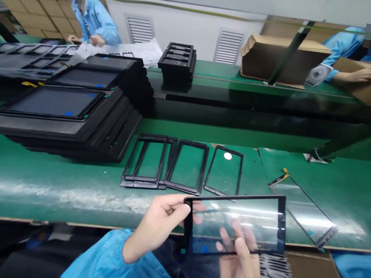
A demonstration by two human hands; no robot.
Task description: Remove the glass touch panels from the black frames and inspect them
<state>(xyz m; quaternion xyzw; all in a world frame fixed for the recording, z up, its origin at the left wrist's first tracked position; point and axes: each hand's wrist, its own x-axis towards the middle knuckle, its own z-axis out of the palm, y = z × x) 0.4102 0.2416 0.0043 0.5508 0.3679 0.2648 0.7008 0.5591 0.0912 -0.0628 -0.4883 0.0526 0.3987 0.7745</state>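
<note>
my left hand (156, 222) pinches the dark end of a black-bordered clear panel (235, 224), thumb in front and fingers behind; my right hand (241, 269) grips its lower border, fingers showing through the glassy face. i'd say this edge hold spares the middle from smudges. the panel is tilted in the air over the near edge of the smooth, glossy green bench (54, 192). beyond it on the right lies a clear sheet (313, 209) with a yellow-orange tab (286, 172). thin black rectangular frames (182, 188) lie flat, some overlapping, probably for easy reach. to the left, dark trays (109, 125) are piled high, likely to save room, with flat grey screens (57, 101) on top. farther off stand ridged black trays (176, 61), a brown cardboard box (281, 60) and a person in blue (105, 24).
</note>
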